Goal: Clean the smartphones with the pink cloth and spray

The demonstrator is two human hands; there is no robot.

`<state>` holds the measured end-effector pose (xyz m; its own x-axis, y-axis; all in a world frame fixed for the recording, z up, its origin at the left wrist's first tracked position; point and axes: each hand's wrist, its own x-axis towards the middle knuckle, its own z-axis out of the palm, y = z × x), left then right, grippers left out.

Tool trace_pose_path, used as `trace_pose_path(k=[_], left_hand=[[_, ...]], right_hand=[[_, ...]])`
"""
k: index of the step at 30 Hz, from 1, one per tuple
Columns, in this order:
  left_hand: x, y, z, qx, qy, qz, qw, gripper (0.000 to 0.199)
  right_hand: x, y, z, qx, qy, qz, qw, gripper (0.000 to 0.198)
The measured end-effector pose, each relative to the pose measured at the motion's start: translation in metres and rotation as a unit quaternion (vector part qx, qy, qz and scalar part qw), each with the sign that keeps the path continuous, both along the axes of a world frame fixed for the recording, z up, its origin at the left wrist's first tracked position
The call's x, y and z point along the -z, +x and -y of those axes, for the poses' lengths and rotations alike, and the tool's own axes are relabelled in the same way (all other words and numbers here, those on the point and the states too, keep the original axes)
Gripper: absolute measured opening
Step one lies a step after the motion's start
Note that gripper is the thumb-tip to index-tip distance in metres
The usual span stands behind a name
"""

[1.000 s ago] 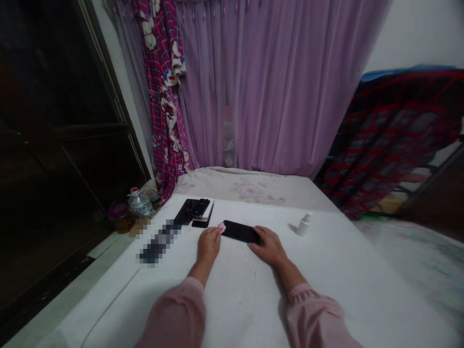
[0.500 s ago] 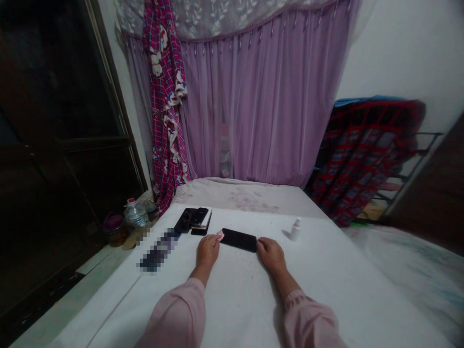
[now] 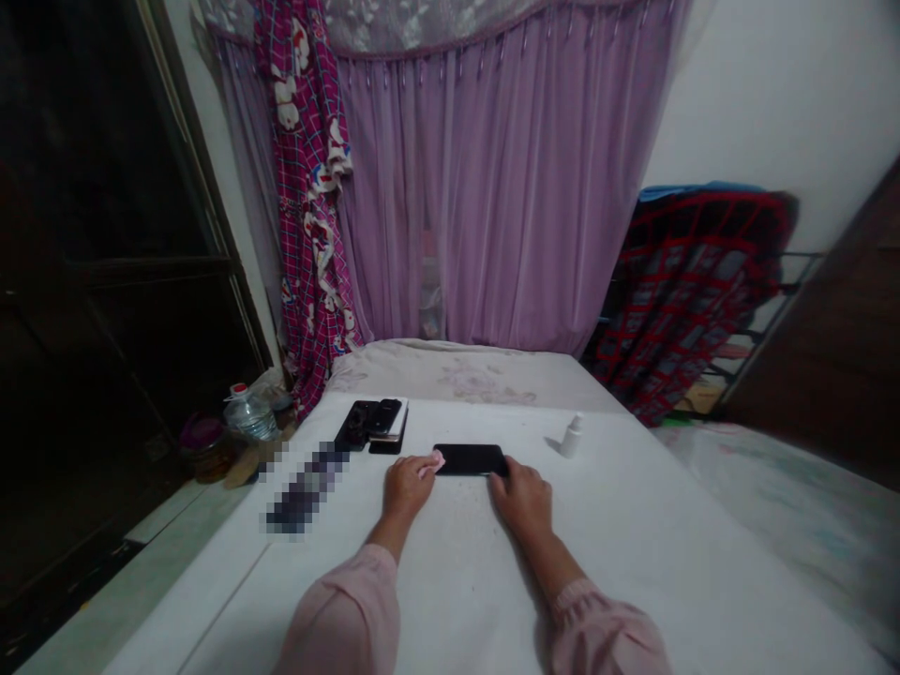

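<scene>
A black phone (image 3: 468, 459) lies flat on the white sheet (image 3: 457, 562), its dark face up. At its left end, my left hand (image 3: 410, 483) pinches a small pink cloth (image 3: 434, 461) that touches the phone's edge. My right hand (image 3: 524, 494) grips the phone's right end between thumb and fingers. Off to the right stands a small white bottle (image 3: 572, 437) with a narrow top. Several other phones (image 3: 385, 420) rest in a loose pile to the left, beyond my left hand.
A blurred-out patch (image 3: 307, 489) covers something flat left of my left hand. Beside the bed, a water bottle (image 3: 250, 412) and a purple-lidded jar (image 3: 203, 447) stand on the floor. Purple curtains (image 3: 520, 206) hang behind the bed, and a checked blanket (image 3: 689, 300) drapes a rack.
The phone has turned from slanting to nearly level. My right hand has shifted round its right end, while the left keeps the cloth at the left end. The view has shifted slightly.
</scene>
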<state>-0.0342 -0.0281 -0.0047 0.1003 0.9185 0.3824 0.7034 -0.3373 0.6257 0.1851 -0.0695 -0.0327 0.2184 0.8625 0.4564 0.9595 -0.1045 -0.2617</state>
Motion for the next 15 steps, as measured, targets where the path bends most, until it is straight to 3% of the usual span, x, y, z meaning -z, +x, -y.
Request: trace_pose_path(k=[4, 9, 13, 15], left_hand=[[0.001, -0.002, -0.002, 0.007, -0.012, 0.036, 0.999, 0.026], [0.007, -0.004, -0.007, -0.037, -0.019, 0.098, 0.994, 0.024], [0.01, -0.005, -0.011, -0.06, -0.019, 0.125, 0.99, 0.025], [0.01, -0.006, -0.012, -0.062, -0.017, 0.132, 0.989, 0.026]], right_hand=[[-0.011, 0.003, -0.031, 0.002, -0.049, -0.013, 0.999, 0.032], [-0.03, 0.006, -0.073, 0.016, -0.064, -0.013, 0.998, 0.034], [-0.04, -0.026, -0.081, -0.021, -0.069, -0.016, 0.997, 0.038], [-0.042, -0.045, -0.073, -0.081, -0.12, -0.027, 0.989, 0.035]])
